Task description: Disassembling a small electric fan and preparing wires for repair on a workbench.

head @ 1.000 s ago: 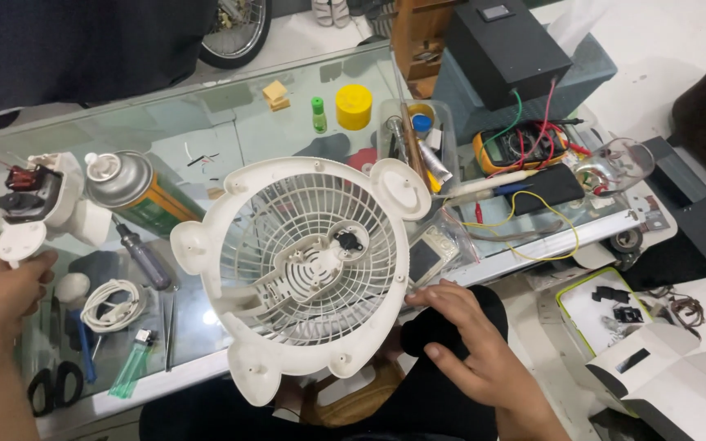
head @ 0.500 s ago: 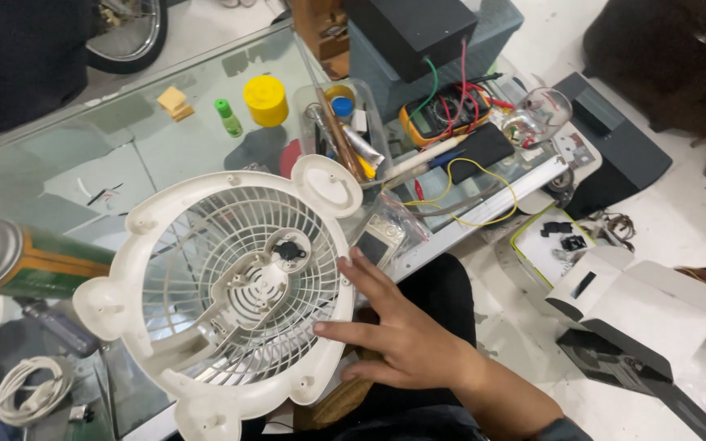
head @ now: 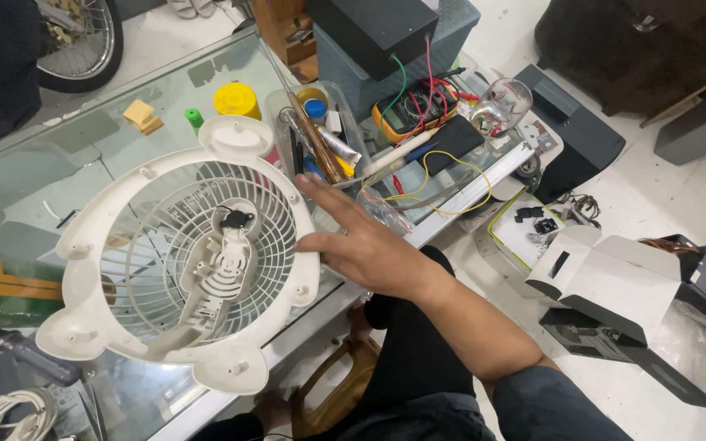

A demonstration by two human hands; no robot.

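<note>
Head view: right hand has slid off the white fan grille toward the tool tray, fingers spread, gripping nothing; left hand out of view.

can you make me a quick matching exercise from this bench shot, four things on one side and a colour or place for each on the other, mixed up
Things:
1. fan grille
2. round lid
3. multimeter
4. right hand

Colour or place:
A. yellow, on the glass table beyond the grille
B. resting open against the grille's right rim
C. cream white, lying flat on the glass
D. tangled in red and green leads, beside the black box

Pairs: 1-C, 2-A, 3-D, 4-B
</note>
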